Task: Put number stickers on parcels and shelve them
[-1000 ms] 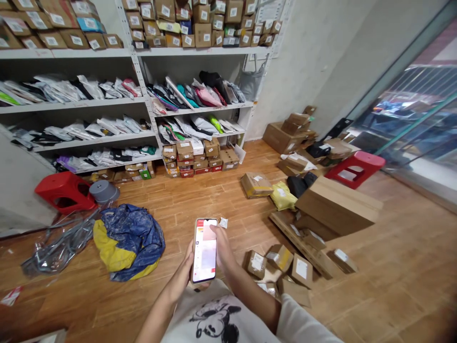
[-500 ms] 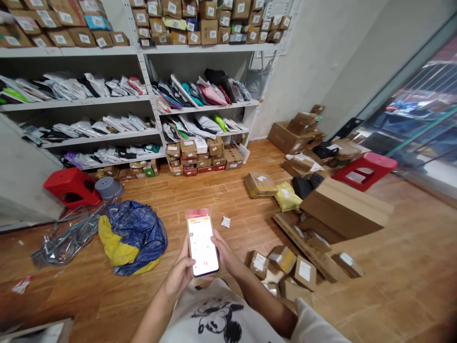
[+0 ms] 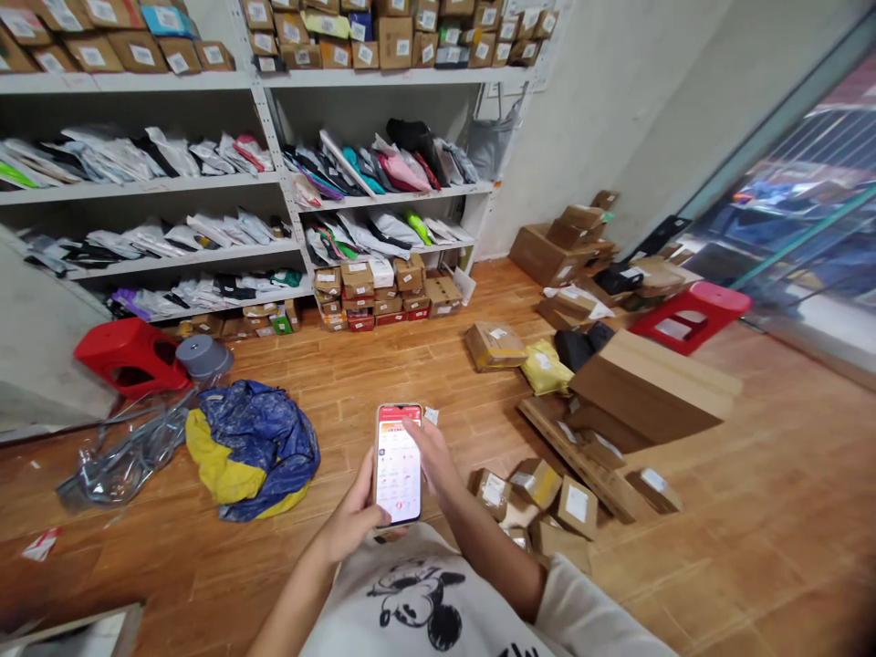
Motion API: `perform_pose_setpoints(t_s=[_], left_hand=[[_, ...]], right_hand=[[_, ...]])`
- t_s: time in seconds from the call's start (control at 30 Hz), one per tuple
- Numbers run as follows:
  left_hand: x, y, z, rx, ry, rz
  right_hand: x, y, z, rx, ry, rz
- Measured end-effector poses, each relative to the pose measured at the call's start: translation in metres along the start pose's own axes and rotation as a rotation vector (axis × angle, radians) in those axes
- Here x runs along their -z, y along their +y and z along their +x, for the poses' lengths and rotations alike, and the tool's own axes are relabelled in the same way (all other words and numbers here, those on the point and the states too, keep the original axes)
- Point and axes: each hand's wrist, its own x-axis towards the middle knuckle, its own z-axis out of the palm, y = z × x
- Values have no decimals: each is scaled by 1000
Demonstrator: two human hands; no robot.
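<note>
A smartphone (image 3: 398,464) with a lit red and white screen is held upright in front of my chest. My left hand (image 3: 351,522) grips its lower left edge, fingers curled behind it and thumb at the bottom. My right hand (image 3: 429,459) wraps the phone's right side, with its thumb resting on the upper part of the screen. Several small cardboard parcels (image 3: 535,504) with white labels lie on the wooden floor just right of my right forearm.
White metal shelves (image 3: 274,187) at the back hold poly mailers and labelled boxes. A blue and yellow bag (image 3: 250,449), clear plastic wrap and a red stool (image 3: 127,354) lie at left. A large flat carton (image 3: 650,388), more parcels and another red stool (image 3: 688,315) crowd the right by a glass door.
The phone stayed in both hands and its screen content changed. My right thumb moved up onto the upper screen. The camera shifted slightly.
</note>
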Motion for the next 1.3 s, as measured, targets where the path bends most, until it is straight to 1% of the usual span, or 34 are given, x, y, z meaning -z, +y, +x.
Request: perform_pose_setpoints(t_s=[0.1, 0.17, 0.23, 0.3, 0.4, 0.47, 0.63, 0.8, 1.03, 1.17, 1.3], left_hand=[[0, -8, 0, -11, 3, -9], [-1, -10, 0, -7, 10, -54], [-2, -7, -2, -4, 9, -105], [-2, -1, -3, -22, 23, -131], [-1, 6, -2, -77, 86, -138], [-1, 7, -1, -81, 100, -142], [-1, 7, 0, -75, 150, -119], [-3, 12, -3, -50, 81, -193], [-3, 16, -2, -40, 102, -197], [-2, 16, -2, -41, 109, -177], [-2, 16, 0, -65, 110, -167]], right_hand=[[0, 3, 4, -8, 44, 13], [3, 10, 3, 7, 18, 60], [8, 16, -1, 26, -46, 70], [13, 21, -8, 24, -139, 27], [19, 24, -18, -16, -273, -24], [21, 25, -22, -31, -307, -30], [24, 26, -21, -42, -324, -35], [28, 28, -21, -70, -348, -54], [26, 28, -21, -45, -343, -79], [22, 26, -21, -2, -387, -98], [19, 25, -23, -3, -350, -133]])
